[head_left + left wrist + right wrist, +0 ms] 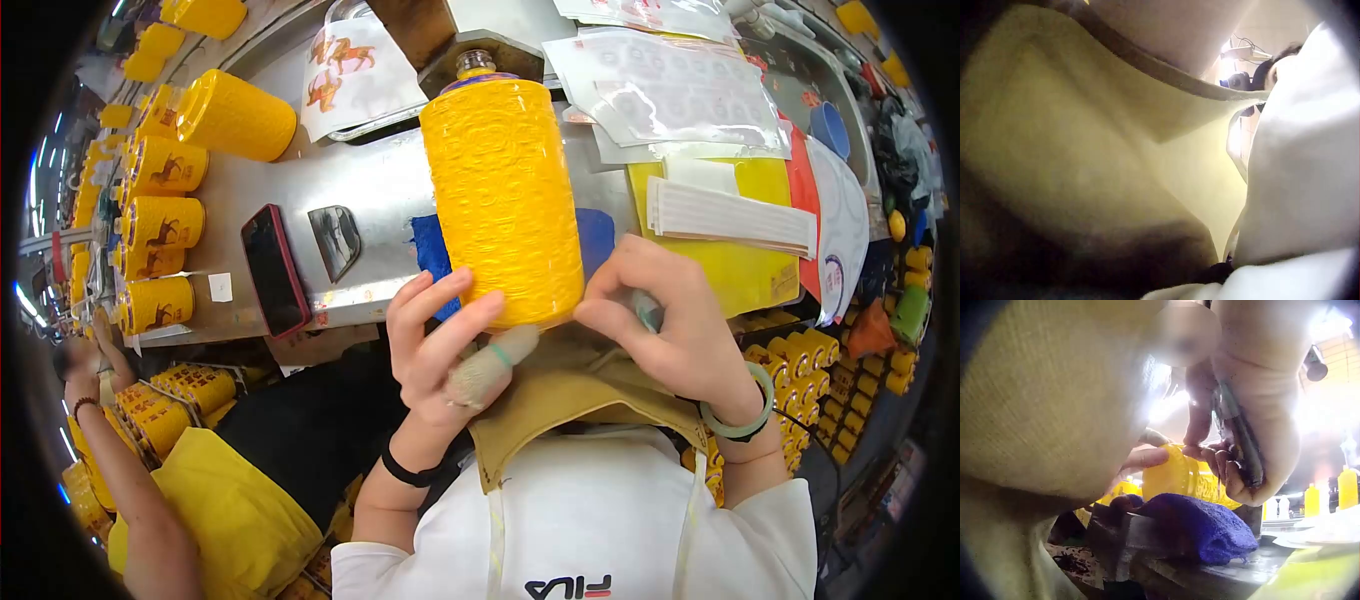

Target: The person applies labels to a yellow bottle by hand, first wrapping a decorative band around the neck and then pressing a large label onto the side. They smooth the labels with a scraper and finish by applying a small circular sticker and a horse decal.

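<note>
A yellow embossed bottle lies with its bare neck pointing away, against a dark metal block. My left hand holds it by the base end, fingertips on its side and the thumb, in a pale finger cot, at the bottom edge. At the base's right corner, my right hand has thumb and index tips together. Curled in that hand is a slim dark tool, its kind unclear. The right wrist view shows a blue cloth close below. An apron fills most of the left wrist view.
Left on the metal table are a phone, a dark curved piece and several horse-decorated yellow bottles. Sticker sheets and white strips lie right. Another person's arm shows at left.
</note>
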`<action>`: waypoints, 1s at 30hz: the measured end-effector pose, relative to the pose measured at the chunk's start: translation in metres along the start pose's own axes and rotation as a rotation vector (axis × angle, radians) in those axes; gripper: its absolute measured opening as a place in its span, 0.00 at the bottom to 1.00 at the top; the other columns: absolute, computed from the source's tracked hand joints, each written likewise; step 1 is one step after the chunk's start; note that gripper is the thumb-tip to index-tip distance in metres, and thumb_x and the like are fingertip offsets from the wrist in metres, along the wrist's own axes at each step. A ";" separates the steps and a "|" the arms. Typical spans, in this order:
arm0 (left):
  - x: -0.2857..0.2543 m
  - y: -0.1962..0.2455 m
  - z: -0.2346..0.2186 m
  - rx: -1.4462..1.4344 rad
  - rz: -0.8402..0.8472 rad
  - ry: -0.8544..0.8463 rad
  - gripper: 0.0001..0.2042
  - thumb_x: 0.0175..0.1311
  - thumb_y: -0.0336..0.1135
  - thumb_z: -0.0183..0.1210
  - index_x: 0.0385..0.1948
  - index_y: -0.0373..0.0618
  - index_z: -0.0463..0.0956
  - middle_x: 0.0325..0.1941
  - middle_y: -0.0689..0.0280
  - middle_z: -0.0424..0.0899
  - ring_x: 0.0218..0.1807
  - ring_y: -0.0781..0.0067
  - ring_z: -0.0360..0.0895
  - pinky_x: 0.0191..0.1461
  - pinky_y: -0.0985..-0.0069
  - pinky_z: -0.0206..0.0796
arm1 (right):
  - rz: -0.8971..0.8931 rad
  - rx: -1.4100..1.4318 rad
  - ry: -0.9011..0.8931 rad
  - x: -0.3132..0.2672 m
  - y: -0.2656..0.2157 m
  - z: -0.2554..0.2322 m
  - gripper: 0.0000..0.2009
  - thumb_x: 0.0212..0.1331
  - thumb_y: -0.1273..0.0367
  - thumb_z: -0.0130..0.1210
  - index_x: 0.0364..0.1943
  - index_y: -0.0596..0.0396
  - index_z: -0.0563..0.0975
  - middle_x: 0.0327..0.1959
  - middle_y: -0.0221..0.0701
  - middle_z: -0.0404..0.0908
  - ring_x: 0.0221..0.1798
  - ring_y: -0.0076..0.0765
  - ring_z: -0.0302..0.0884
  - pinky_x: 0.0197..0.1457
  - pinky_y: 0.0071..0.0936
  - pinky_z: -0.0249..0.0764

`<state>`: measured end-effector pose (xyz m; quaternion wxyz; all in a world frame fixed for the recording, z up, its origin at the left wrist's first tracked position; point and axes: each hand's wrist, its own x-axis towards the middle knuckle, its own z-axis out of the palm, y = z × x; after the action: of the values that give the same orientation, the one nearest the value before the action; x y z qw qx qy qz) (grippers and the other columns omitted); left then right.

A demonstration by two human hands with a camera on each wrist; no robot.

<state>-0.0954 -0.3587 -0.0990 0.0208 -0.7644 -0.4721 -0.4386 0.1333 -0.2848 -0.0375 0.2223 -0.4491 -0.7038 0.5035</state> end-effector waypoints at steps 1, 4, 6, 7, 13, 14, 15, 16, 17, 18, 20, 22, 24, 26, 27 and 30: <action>-0.004 0.002 0.006 -0.003 0.003 -0.004 0.12 0.59 0.29 0.73 0.42 0.56 0.85 0.53 0.64 0.83 0.56 0.52 0.82 0.65 0.51 0.71 | -0.016 0.011 0.003 0.000 0.000 0.001 0.08 0.62 0.69 0.66 0.34 0.60 0.81 0.31 0.37 0.79 0.33 0.42 0.78 0.38 0.34 0.73; -0.010 0.010 0.015 -0.119 -0.302 0.168 0.14 0.59 0.28 0.72 0.44 0.60 0.86 0.54 0.65 0.81 0.57 0.56 0.84 0.65 0.53 0.73 | -0.020 0.018 0.000 -0.001 -0.002 0.000 0.08 0.62 0.69 0.67 0.33 0.60 0.81 0.30 0.37 0.79 0.33 0.42 0.78 0.38 0.34 0.73; -0.013 0.010 0.007 -0.043 -0.241 0.142 0.15 0.58 0.26 0.73 0.44 0.60 0.86 0.55 0.65 0.80 0.57 0.55 0.84 0.66 0.55 0.74 | -0.009 0.012 -0.010 -0.001 -0.002 -0.001 0.08 0.62 0.69 0.67 0.33 0.60 0.81 0.30 0.37 0.79 0.33 0.42 0.78 0.38 0.34 0.73; -0.014 0.010 0.004 0.032 -0.178 0.116 0.15 0.57 0.25 0.73 0.44 0.60 0.85 0.56 0.66 0.80 0.57 0.54 0.83 0.66 0.56 0.74 | -0.019 0.012 -0.005 -0.001 -0.002 -0.001 0.08 0.63 0.69 0.67 0.33 0.60 0.81 0.30 0.37 0.79 0.33 0.42 0.78 0.38 0.34 0.73; -0.003 0.012 0.005 0.178 -0.016 0.112 0.20 0.55 0.24 0.72 0.49 0.58 0.86 0.57 0.64 0.79 0.64 0.57 0.76 0.66 0.64 0.75 | -0.015 -0.013 0.001 -0.001 0.001 -0.001 0.09 0.62 0.68 0.67 0.33 0.60 0.81 0.30 0.37 0.79 0.33 0.42 0.79 0.38 0.34 0.73; 0.004 0.013 0.002 0.023 -0.066 0.032 0.21 0.54 0.23 0.72 0.49 0.58 0.86 0.56 0.65 0.80 0.64 0.55 0.76 0.65 0.63 0.76 | -0.013 -0.014 0.003 -0.001 0.001 0.000 0.09 0.62 0.68 0.67 0.33 0.60 0.81 0.31 0.37 0.79 0.33 0.42 0.79 0.38 0.34 0.73; 0.007 0.013 0.000 -0.132 -0.115 -0.049 0.21 0.53 0.22 0.72 0.49 0.57 0.86 0.55 0.65 0.80 0.64 0.54 0.76 0.65 0.63 0.77 | -0.013 -0.015 0.003 -0.001 0.001 0.001 0.09 0.62 0.68 0.67 0.33 0.60 0.81 0.31 0.37 0.79 0.33 0.42 0.79 0.38 0.34 0.73; 0.005 0.006 -0.001 -0.122 -0.065 -0.057 0.20 0.51 0.21 0.74 0.46 0.54 0.85 0.56 0.64 0.81 0.63 0.53 0.78 0.63 0.64 0.79 | -0.018 -0.017 0.005 -0.001 0.000 0.001 0.09 0.62 0.68 0.67 0.33 0.60 0.81 0.31 0.37 0.79 0.33 0.42 0.79 0.39 0.34 0.73; 0.001 0.004 0.004 -0.122 -0.063 -0.058 0.20 0.51 0.21 0.74 0.46 0.54 0.85 0.56 0.64 0.81 0.63 0.53 0.78 0.63 0.64 0.79 | -0.022 -0.019 0.008 -0.001 0.000 0.001 0.09 0.62 0.68 0.67 0.33 0.60 0.81 0.31 0.37 0.80 0.34 0.42 0.79 0.39 0.34 0.73; -0.004 0.003 0.010 -0.144 -0.118 0.033 0.19 0.51 0.21 0.74 0.45 0.53 0.85 0.57 0.64 0.81 0.62 0.53 0.79 0.62 0.65 0.80 | -0.018 -0.017 0.011 -0.001 -0.001 0.001 0.09 0.62 0.68 0.67 0.33 0.60 0.81 0.31 0.37 0.80 0.34 0.42 0.79 0.39 0.34 0.73; -0.004 0.008 0.012 -0.191 -0.220 0.101 0.16 0.62 0.24 0.69 0.51 0.38 0.79 0.59 0.49 0.80 0.60 0.51 0.80 0.64 0.61 0.75 | -0.023 -0.010 0.013 -0.002 -0.004 0.001 0.09 0.62 0.68 0.67 0.33 0.60 0.81 0.31 0.37 0.80 0.34 0.42 0.79 0.39 0.34 0.73; -0.014 0.009 0.014 -0.256 -0.285 0.136 0.19 0.62 0.23 0.69 0.54 0.35 0.76 0.59 0.48 0.80 0.61 0.51 0.80 0.65 0.60 0.75 | -0.015 -0.005 0.005 -0.002 -0.003 0.000 0.08 0.62 0.69 0.67 0.33 0.60 0.81 0.30 0.37 0.79 0.33 0.42 0.79 0.39 0.34 0.73; -0.015 0.011 0.012 -0.321 -0.351 0.175 0.22 0.61 0.23 0.69 0.57 0.32 0.74 0.60 0.47 0.79 0.61 0.50 0.79 0.65 0.59 0.74 | -0.007 -0.003 -0.003 -0.003 -0.003 0.000 0.08 0.62 0.69 0.67 0.33 0.60 0.81 0.30 0.36 0.79 0.33 0.42 0.79 0.39 0.34 0.73; -0.005 0.014 0.006 -0.001 -0.177 0.112 0.18 0.55 0.20 0.72 0.45 0.54 0.86 0.61 0.59 0.78 0.62 0.53 0.78 0.60 0.70 0.79 | 0.008 0.021 0.005 -0.002 -0.002 0.001 0.08 0.62 0.69 0.67 0.33 0.60 0.81 0.30 0.37 0.79 0.33 0.42 0.78 0.39 0.34 0.73; -0.005 0.014 0.006 -0.001 -0.176 0.112 0.18 0.55 0.20 0.72 0.45 0.54 0.86 0.61 0.59 0.78 0.62 0.53 0.78 0.60 0.70 0.79 | 0.007 0.021 0.006 -0.002 -0.002 0.001 0.08 0.62 0.69 0.67 0.33 0.60 0.81 0.30 0.37 0.79 0.33 0.42 0.78 0.39 0.34 0.73; -0.002 0.015 0.004 0.078 -0.030 0.015 0.17 0.57 0.24 0.71 0.48 0.53 0.86 0.62 0.60 0.77 0.65 0.52 0.75 0.63 0.68 0.78 | -0.014 0.007 0.017 -0.002 0.001 0.002 0.08 0.62 0.69 0.67 0.33 0.60 0.81 0.30 0.37 0.80 0.33 0.42 0.78 0.39 0.34 0.73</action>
<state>-0.0823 -0.3668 -0.0969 0.0477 -0.7525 -0.4999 -0.4260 0.1331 -0.2877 -0.0386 0.2333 -0.4478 -0.7032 0.5006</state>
